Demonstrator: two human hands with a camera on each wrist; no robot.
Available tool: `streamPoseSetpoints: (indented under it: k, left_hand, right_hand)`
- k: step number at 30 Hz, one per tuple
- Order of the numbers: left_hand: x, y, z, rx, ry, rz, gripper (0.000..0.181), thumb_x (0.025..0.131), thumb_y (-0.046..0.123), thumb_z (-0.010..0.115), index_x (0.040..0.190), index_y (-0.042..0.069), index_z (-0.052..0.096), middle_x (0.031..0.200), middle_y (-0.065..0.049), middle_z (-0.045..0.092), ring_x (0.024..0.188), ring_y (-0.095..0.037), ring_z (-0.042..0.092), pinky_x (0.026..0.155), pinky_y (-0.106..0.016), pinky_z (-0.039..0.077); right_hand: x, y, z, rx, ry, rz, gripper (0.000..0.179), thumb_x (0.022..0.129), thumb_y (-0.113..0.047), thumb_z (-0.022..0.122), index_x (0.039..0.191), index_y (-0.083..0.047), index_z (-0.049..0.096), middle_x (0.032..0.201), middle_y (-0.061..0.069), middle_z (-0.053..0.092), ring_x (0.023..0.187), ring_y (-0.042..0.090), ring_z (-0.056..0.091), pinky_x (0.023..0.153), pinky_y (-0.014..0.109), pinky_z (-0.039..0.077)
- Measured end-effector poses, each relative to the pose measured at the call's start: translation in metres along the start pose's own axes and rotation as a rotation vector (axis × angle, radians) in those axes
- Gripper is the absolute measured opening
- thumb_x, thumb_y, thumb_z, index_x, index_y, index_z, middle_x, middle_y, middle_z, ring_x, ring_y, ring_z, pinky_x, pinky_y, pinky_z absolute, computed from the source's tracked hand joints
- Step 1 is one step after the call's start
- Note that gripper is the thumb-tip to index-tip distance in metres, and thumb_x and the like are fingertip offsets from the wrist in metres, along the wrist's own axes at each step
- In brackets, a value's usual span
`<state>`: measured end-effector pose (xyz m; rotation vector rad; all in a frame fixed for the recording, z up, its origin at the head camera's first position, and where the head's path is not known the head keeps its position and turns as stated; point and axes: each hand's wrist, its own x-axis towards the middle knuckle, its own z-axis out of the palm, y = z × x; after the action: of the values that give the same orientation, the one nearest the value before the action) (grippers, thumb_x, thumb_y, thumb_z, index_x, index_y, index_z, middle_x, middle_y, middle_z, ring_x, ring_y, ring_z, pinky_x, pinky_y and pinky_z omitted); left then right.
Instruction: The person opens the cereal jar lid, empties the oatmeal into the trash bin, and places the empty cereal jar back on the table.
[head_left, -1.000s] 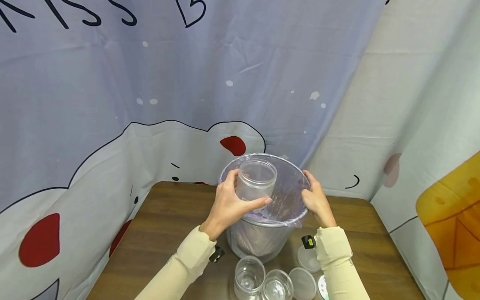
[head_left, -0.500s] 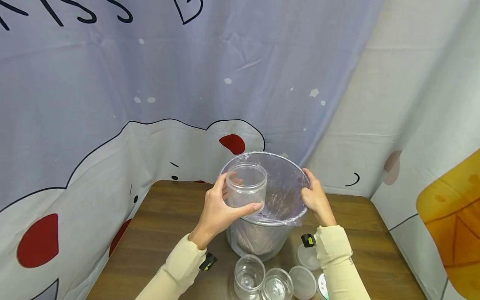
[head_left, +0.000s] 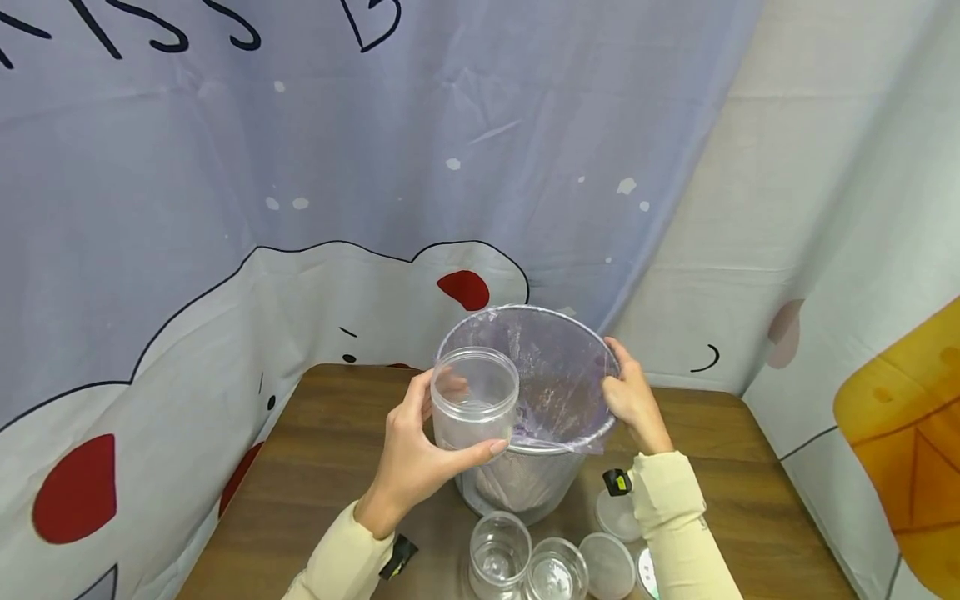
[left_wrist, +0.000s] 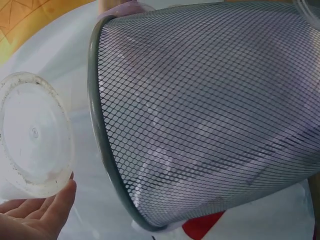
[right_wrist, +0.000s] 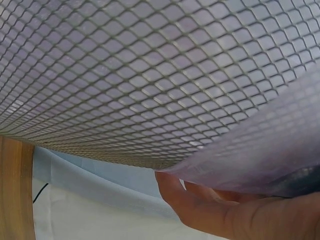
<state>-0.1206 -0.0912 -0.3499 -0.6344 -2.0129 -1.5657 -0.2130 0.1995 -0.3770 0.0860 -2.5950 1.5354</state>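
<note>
My left hand [head_left: 412, 458] grips a clear plastic jar [head_left: 474, 408] by its side, fingers behind and thumb in front. The jar is upright, lidless, and looks empty; it overlaps the near left rim of a mesh wastebasket [head_left: 517, 487] in the head view. From below, the left wrist view shows the scuffed base of that jar [left_wrist: 35, 135]. A thin purple bag [head_left: 558, 392] lines the wastebasket and folds over its rim. At the right side of the rim, my right hand [head_left: 633, 400] holds the edge and the liner, its fingers outside in the right wrist view.
In front of the wastebasket stand two more clear jars [head_left: 498, 554] on the wooden table [head_left: 300, 467]. Several round lids [head_left: 606, 565] lie to their right, near my right sleeve. A printed cloth [head_left: 375, 167] hangs behind the table.
My left hand has drawn the jar from over the wastebasket's opening to the left and nearer to me. The right hand stays at the rim.
</note>
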Motion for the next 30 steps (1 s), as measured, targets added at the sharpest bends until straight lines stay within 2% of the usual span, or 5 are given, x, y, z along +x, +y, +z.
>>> streamPoseSetpoints:
  k: [6,14,21,25,30]
  left_hand:
    - [-0.006,0.023,-0.01,-0.014,0.046,0.061,0.079,0.051,0.01,0.088,0.117,-0.005,0.048,0.101,-0.013,0.063,0.093,-0.03,0.06,0.082,-0.033,0.05]
    - [-0.02,0.026,-0.019,0.013,0.088,0.126,0.081,0.046,0.008,0.089,0.114,-0.01,0.049,0.1,-0.017,0.062,0.091,-0.034,0.061,0.082,-0.026,0.05]
    - [-0.033,0.005,-0.019,0.012,0.116,0.157,0.084,0.047,0.017,0.09,0.117,-0.005,0.05,0.102,-0.017,0.062,0.093,-0.03,0.062,0.085,-0.025,0.048]
    - [-0.045,-0.014,-0.019,0.014,0.125,0.12,0.085,0.047,0.019,0.091,0.119,0.0,0.05,0.105,-0.013,0.062,0.096,-0.027,0.061,0.088,-0.023,0.046]
    - [-0.059,-0.027,-0.021,0.072,0.131,0.057,0.086,0.047,0.021,0.091,0.121,0.004,0.049,0.107,-0.009,0.062,0.097,-0.025,0.061,0.088,-0.021,0.046]
  right_hand:
    - [0.001,-0.001,-0.001,-0.018,0.008,-0.009,0.074,0.071,0.01,0.036,0.143,0.001,0.022,0.14,0.026,0.032,0.127,0.036,0.031,0.107,0.049,0.024]
    - [-0.001,-0.001,0.0,0.002,0.011,0.008,0.073,0.072,0.01,0.035,0.143,0.0,0.022,0.139,0.026,0.034,0.124,0.034,0.034,0.105,0.048,0.028]
    - [-0.002,-0.001,0.0,0.0,0.027,-0.001,0.073,0.071,0.011,0.034,0.142,0.001,0.023,0.137,0.027,0.036,0.121,0.035,0.037,0.104,0.047,0.03]
    - [-0.002,0.0,0.0,0.003,0.023,0.004,0.074,0.07,0.012,0.035,0.143,0.001,0.023,0.139,0.027,0.034,0.124,0.035,0.035,0.106,0.047,0.028]
    - [-0.002,-0.002,0.0,0.001,0.024,0.009,0.075,0.07,0.011,0.035,0.143,0.0,0.023,0.139,0.027,0.034,0.123,0.035,0.036,0.105,0.048,0.028]
